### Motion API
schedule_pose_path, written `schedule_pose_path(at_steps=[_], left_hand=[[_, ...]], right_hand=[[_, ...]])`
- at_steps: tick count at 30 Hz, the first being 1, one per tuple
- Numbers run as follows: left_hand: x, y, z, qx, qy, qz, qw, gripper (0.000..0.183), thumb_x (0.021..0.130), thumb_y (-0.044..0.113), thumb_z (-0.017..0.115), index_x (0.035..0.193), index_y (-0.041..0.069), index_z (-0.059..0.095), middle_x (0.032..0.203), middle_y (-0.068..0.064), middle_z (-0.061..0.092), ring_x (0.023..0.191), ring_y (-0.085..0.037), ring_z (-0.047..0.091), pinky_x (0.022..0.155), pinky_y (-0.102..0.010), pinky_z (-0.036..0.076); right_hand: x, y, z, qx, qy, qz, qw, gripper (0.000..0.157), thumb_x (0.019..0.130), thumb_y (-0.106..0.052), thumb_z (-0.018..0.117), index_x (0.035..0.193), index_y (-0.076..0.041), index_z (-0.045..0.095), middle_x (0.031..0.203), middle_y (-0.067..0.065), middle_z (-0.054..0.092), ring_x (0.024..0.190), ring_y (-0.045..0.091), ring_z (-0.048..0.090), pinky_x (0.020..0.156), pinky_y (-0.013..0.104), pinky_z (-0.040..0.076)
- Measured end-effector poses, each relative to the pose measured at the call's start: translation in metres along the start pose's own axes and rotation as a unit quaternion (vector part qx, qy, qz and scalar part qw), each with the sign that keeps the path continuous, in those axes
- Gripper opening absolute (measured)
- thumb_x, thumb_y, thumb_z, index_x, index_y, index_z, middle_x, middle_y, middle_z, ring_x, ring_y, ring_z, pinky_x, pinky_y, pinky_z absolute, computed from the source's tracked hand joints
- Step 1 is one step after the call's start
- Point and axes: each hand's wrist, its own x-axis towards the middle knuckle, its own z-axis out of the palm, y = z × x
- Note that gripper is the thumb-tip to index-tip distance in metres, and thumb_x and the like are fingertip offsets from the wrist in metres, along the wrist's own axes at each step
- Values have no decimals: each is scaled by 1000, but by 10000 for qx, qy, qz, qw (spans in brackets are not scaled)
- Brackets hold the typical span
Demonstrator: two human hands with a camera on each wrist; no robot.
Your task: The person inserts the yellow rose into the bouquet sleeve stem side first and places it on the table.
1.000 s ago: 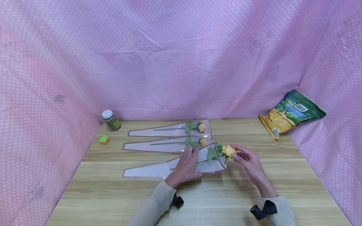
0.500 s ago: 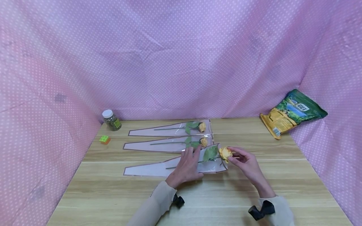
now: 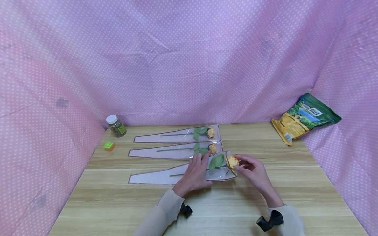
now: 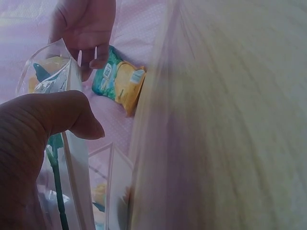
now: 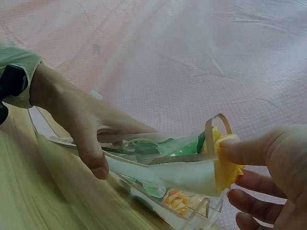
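Note:
My left hand (image 3: 193, 173) holds the nearest clear, white-backed flower sleeve (image 3: 150, 178) across its width, fingers at the far edge and thumb at the near one. Its mouth bulges to the right. A yellow rose (image 3: 232, 162) lies with its stem and green leaf inside this sleeve and its bloom at the mouth. My right hand (image 3: 255, 172) pinches the bloom between thumb and fingers. In the right wrist view the sleeve's dark-edged rim arches over the rose petals (image 5: 228, 165). My left thumb (image 4: 79, 115) crosses the sleeve in the left wrist view.
Behind lie two more sleeves, a middle one (image 3: 144, 153) and a far one (image 3: 147, 139), each with a yellow rose inside. A white-lidded jar (image 3: 117, 126) and a small green-orange block (image 3: 109, 146) are at left. A green-and-yellow bag (image 3: 304, 119) leans at the back right.
My right hand has moved left, carrying the rose deeper into the sleeve; the bloom has gone from outside the mouth to right at it. My left hand has stayed in place.

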Motion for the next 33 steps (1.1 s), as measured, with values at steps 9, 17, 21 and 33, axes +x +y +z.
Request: schedule_pose_path(at_steps=[9,17,21,33], left_hand=[[0,-1,0,23,17,22,10000,113,63,39,84,156,11,26,113,-3,43,98,-17,36,85,-29,31],[0,0,-1,19,-58,-26,10000,112,65,40,82,157,13,24,117,-4,43,102,-18,37,88,-30,33],[-1,0,-1,36,-52,-33,10000,111,65,40,81,157,12,25,118,-5,44,102,-18,38,88,-31,34],[-1,-2,-3,57,-40,-50,10000,111,67,41,82,158,12,24,113,-2,41,98,-16,35,84,-28,30]], right_hand=[[0,-4,7,-68,414,496,9979,33,84,-4,77,112,6,63,97,-15,64,91,0,60,77,18,51],[-1,-1,12,-323,321,262,9986,12,89,-7,73,97,1,69,99,-12,70,91,-4,60,77,20,51],[-2,-1,16,-397,271,87,9988,14,95,-8,65,103,2,72,103,-1,73,94,-8,60,78,18,49],[-4,2,23,-328,44,216,9992,29,105,-14,48,105,3,72,124,21,62,109,-10,49,94,9,38]])
